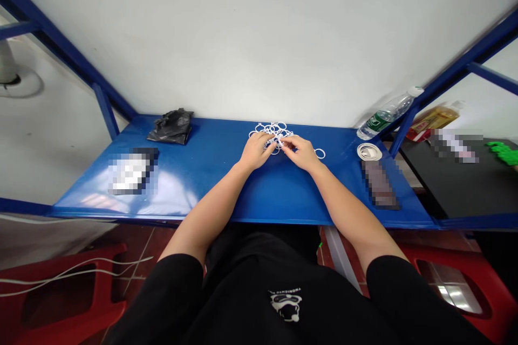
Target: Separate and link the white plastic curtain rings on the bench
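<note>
Blue steel bench (pixel 210 143) runs across the view, white wall (pixel 259 38) behind it, red plastic stools (pixel 453 280) below on either side of the person's black T-shirt (pixel 246 302). L end of bench: folded black plastic bag (pixel 172 128), plus a flat item (pixel 131 172) too blurred to name. R end: water bottle w/ green label (pixel 386 118) lying down, coil of white cord (pixel 369 151), dark blurred item (pixel 379 186).

Mid-bench, between the hands: tangled white plastic loops (pixel 269 132), one loop (pixel 319 153) sitting just off to the R.

L hand (pixel 254 151) half-curled, fingers on the tangle; can't tell if it's gripping or just pinning. R hand (pixel 297 152) closed to a thumb-and-index pinch on a strand at the tangle's centre.

Thin loops snag easily, so a small fingertip pinch suits them: work close to the knot, other hand steadying, no yanking.
</note>
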The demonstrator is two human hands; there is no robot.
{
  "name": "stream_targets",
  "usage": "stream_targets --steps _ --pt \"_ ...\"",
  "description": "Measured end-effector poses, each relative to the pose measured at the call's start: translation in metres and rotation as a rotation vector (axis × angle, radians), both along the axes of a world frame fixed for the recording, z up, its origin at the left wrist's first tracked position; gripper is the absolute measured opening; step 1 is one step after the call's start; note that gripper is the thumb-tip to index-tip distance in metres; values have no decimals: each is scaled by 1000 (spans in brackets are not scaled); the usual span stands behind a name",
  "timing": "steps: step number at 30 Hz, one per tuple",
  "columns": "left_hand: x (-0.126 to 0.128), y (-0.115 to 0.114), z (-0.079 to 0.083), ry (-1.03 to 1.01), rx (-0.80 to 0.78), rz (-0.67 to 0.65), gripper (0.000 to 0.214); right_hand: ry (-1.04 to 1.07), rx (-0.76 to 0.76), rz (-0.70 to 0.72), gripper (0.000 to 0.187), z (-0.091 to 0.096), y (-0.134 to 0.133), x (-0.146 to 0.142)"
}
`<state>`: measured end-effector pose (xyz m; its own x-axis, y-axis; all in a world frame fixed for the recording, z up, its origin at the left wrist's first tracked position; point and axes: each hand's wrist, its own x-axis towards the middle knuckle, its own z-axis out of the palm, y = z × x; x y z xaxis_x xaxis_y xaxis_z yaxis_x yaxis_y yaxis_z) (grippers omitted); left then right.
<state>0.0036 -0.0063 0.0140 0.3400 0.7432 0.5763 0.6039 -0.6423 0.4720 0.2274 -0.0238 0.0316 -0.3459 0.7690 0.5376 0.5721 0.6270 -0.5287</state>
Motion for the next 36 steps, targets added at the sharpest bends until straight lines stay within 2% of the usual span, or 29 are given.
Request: stream_targets --steps 6,10,15,23,32,36 --pt "2 -3 -4 -33 -9 -117 43 -19 44 85 38 1 -8 -14" --pt "2 -3 -3 -105 -14 -93 44 -12 103 103 40 4 -7 -13" --pt "2 -4 3 -130 -17 -55 35 -25 110 78 41 4 -6 -12" --pt "2 1 -6 -197 -40 -30 42 -15 155 127 40 1 -4 -13" --pt "5 -5 1 -252 -1 -19 29 -24 55 73 52 0 -5 -10" --pt "7 -8 3 -160 -8 -67 27 -27 -13 16 44 0 -5 -8"
